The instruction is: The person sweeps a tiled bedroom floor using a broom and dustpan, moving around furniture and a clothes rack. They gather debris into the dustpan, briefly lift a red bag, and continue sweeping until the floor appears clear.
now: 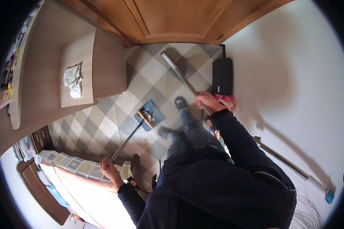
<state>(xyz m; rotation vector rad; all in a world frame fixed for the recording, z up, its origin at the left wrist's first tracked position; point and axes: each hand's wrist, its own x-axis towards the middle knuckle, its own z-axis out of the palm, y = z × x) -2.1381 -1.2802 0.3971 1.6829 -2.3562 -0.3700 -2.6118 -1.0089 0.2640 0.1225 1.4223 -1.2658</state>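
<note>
In left hand [110,172], clamping fingers round a slim dark-grey handle [127,140] leading to a boxy blue-grey dustpan [150,104]; in right hand [205,100], round a long grey tubular pole [189,84].

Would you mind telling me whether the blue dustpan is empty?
Not empty: pale scraps show inside the blue dustpan, though their kind is unclear.

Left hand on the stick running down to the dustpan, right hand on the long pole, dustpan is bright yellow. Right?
Not the colour: the head view shows the dustpan as blue-grey, not yellow. The rest holds: left hand on the stick, right hand on the long pole.
</note>
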